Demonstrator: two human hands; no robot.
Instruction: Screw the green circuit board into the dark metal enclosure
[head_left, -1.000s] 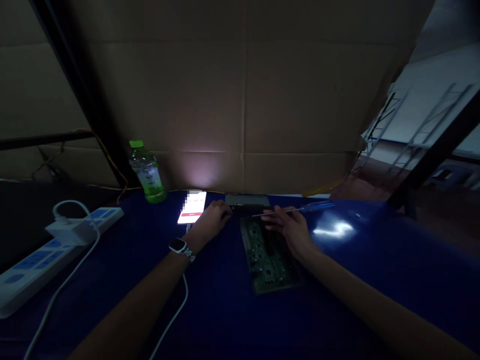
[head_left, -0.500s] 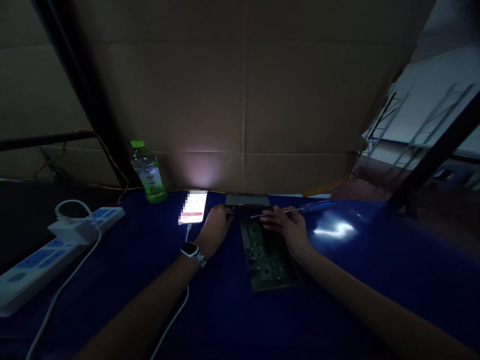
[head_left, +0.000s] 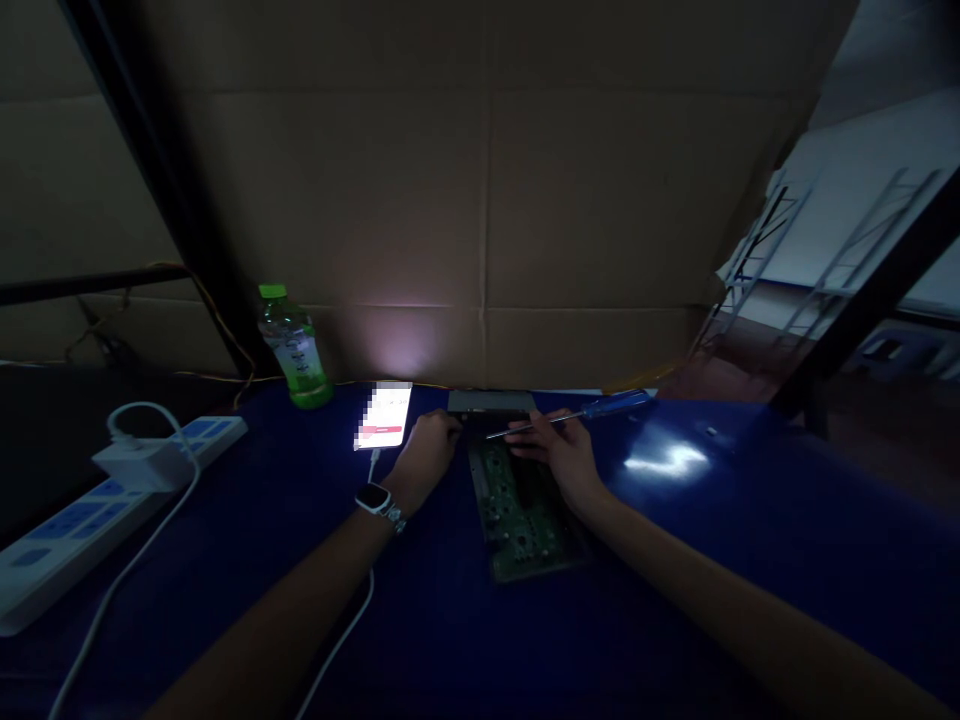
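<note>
A green circuit board (head_left: 521, 515) lies on the blue table (head_left: 420, 640). My right hand (head_left: 566, 455) is closed on a screwdriver (head_left: 615, 404) with a blue handle; its shaft slants down to the left, the tip near the board's top left corner. Behind the board is a dark part with a grey panel (head_left: 491, 402). My left hand (head_left: 431, 445), with a watch on the wrist, has its fingers curled at the left end of that dark part; what they pinch is too dark to make out.
Left of my left hand lies a lit phone (head_left: 384, 415) with a white cable. A green-capped bottle (head_left: 298, 350) stands behind it. On the far left is a white power strip (head_left: 120, 490). A cardboard wall (head_left: 480, 200) rises behind the table.
The board, both hands and the screwdriver appear slightly further left. The screwdriver's tip has shifted a little left along the board's upper edge.
</note>
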